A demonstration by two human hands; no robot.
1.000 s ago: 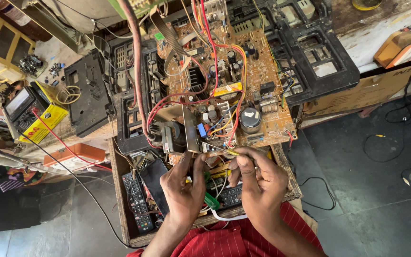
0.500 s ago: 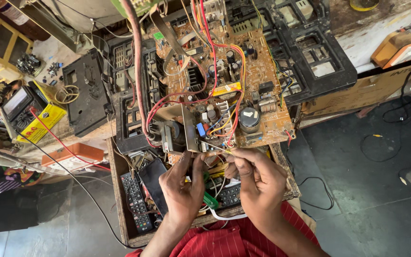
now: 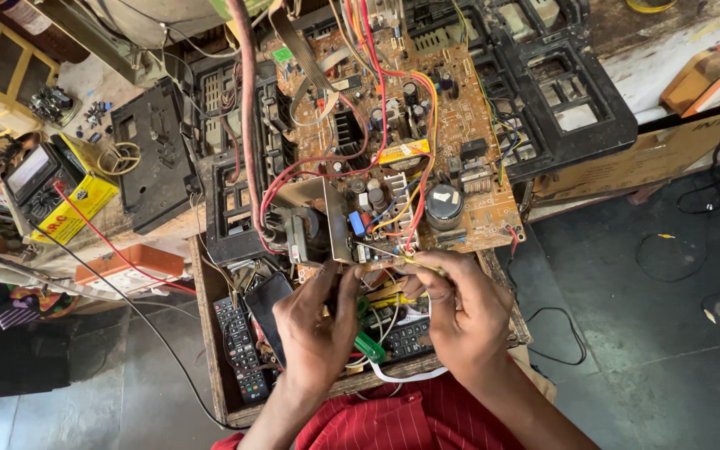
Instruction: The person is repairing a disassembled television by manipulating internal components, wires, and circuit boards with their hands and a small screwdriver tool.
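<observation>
L hand (image 3: 317, 327) fingers at near edge of brown circuit board (image 3: 427, 142) | R hand (image 3: 462, 310) pinches thin metal tool (image 3: 393, 254), tip at board edge | wooden crate (image 3: 210, 333) below w/ remote controls (image 3: 239, 350) | yellow multimeter (image 3: 47, 187) far left

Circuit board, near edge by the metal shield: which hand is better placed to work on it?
Probably the right hand: it pinches a thin yellow-handled tool whose tip meets the circuit board. The left hand steadies the edge.

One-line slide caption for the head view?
Both hands, left hand and right hand, work at the near edge of a brown circuit board.
</observation>
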